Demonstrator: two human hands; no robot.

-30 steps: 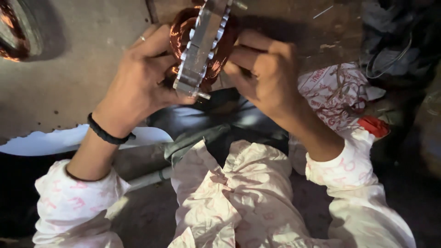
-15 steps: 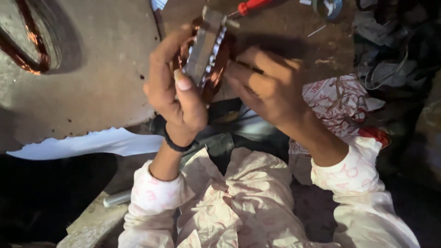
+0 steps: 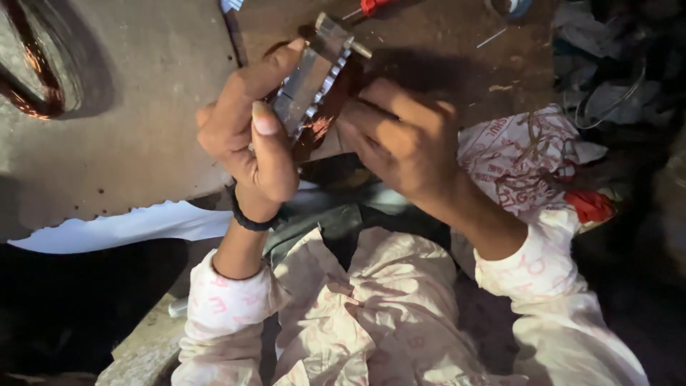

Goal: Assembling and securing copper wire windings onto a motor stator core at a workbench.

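My left hand (image 3: 246,136) grips a toothed metal motor core (image 3: 311,82) wound with copper wire, holding it edge-on and tilted above my lap. My thumb lies along its near side and my fingers wrap over the top. My right hand (image 3: 400,139) is closed against the core's right side, fingers pressed into the copper winding (image 3: 325,129). A black band circles my left wrist. Whether the right fingers pinch a wire or a tool is hidden.
A coil of copper wire (image 3: 32,86) lies on the grey board (image 3: 136,121) at the far left. A red-handled tool (image 3: 371,6) sits at the top edge. Printed paper wrapping (image 3: 525,161) and dark cables (image 3: 607,93) lie to the right.
My left hand has rotated so the thumb now faces me, and the core has tilted. The view has shifted, bringing the copper coil at left further into sight.
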